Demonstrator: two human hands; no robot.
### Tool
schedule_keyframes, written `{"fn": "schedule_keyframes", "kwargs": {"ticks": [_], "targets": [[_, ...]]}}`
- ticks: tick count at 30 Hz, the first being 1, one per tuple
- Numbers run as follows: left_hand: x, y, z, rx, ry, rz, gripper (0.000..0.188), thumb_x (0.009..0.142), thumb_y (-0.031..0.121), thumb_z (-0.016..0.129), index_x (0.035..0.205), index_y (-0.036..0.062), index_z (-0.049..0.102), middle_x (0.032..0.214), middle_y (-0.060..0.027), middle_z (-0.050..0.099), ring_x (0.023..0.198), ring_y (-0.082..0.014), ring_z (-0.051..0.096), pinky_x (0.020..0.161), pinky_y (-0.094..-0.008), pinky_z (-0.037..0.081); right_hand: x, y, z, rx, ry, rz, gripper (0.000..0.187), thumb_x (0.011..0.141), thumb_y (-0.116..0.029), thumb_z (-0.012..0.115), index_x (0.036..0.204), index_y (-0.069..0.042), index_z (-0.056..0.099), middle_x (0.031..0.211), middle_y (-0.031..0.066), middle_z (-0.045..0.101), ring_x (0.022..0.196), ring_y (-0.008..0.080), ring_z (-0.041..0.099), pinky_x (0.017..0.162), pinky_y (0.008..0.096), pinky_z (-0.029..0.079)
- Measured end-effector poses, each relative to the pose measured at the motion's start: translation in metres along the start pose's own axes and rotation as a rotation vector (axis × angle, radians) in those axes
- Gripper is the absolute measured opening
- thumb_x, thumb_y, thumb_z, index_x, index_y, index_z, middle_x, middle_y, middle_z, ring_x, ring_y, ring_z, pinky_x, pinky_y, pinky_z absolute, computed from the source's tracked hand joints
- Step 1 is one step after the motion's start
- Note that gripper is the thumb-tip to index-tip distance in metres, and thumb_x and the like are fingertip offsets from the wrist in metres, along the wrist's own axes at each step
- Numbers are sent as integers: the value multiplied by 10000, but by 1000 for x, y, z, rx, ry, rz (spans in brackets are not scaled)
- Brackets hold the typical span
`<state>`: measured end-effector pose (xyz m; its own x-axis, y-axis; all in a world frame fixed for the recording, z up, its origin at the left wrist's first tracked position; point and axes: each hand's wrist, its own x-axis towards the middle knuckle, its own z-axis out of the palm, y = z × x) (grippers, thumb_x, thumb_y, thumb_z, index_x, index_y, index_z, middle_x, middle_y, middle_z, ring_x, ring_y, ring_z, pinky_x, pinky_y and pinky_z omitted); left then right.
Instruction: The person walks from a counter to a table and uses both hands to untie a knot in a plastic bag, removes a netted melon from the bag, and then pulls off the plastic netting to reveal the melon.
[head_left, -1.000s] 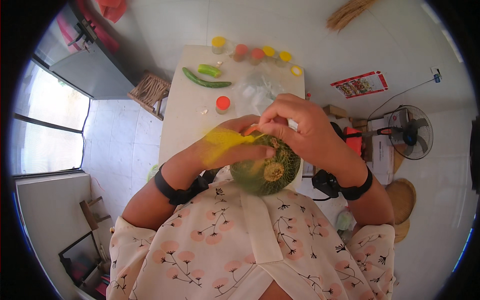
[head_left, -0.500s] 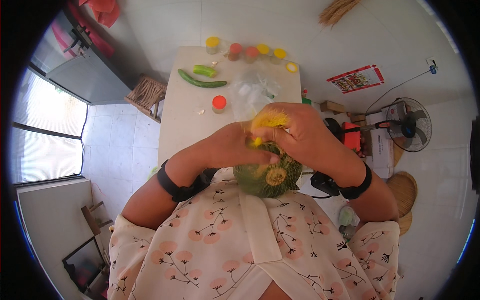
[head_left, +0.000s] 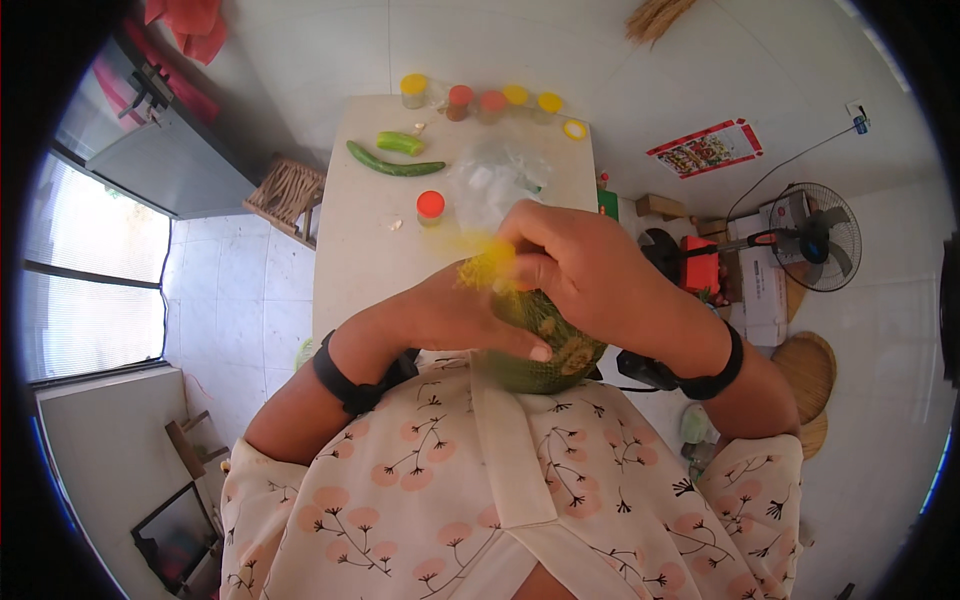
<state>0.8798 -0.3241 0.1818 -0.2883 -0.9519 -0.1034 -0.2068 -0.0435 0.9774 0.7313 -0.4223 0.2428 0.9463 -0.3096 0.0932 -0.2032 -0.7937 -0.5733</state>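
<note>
A round green melon-like fruit (head_left: 540, 372) with brown patches sits in a yellow mesh bag (head_left: 482, 270), held close against my shirt at the table's near edge. My left hand (head_left: 455, 312) is wrapped around its left side, thumb lying over the front; the other fingers are mostly hidden behind. Above it, my right hand (head_left: 582, 258) pinches the gathered yellow netting between thumb and forefinger. The loose top of the net is smeared by motion. Just beyond my hands lies a crumpled clear plastic bag (head_left: 495, 180).
On the pale table (head_left: 350, 235) lie a long cucumber (head_left: 395, 166) and a shorter light green piece (head_left: 400, 143). A red-lidded jar (head_left: 430, 208) stands left of the plastic bag; several lidded jars line the far edge. To the right stands a fan (head_left: 815, 240).
The yellow netting's top has moved left, with my right hand still pinching it. The fruit has turned a little, and my left thumb has slid lower on it.
</note>
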Motion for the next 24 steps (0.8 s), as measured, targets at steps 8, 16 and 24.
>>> {"fn": "schedule_keyframes", "kwargs": {"ticks": [8,16,24], "targets": [[10,-25,6,-232,-102,-223,759,737,253,826,1343,-19,459,1260,-116,572,1175,-199,541,1027,-334,427,1,16,-5,838,-81,430,131,930,-100,622,947,20,572,835,38,624,766,75,573,675,245,473],[13,-22,6,-143,-162,-191,718,751,220,806,1342,-11,470,1273,-108,576,1190,-205,539,1030,-334,428,0,9,-15,932,-97,488,159,935,-114,634,1046,0,629,846,-9,601,702,40,523,604,209,419],[17,0,12,-331,-167,-51,726,764,228,831,1347,-4,468,1283,-105,569,1210,-203,525,1029,-330,427,4,12,-12,665,4,278,156,879,-110,658,856,14,567,735,57,591,649,127,506,633,281,457]]}}
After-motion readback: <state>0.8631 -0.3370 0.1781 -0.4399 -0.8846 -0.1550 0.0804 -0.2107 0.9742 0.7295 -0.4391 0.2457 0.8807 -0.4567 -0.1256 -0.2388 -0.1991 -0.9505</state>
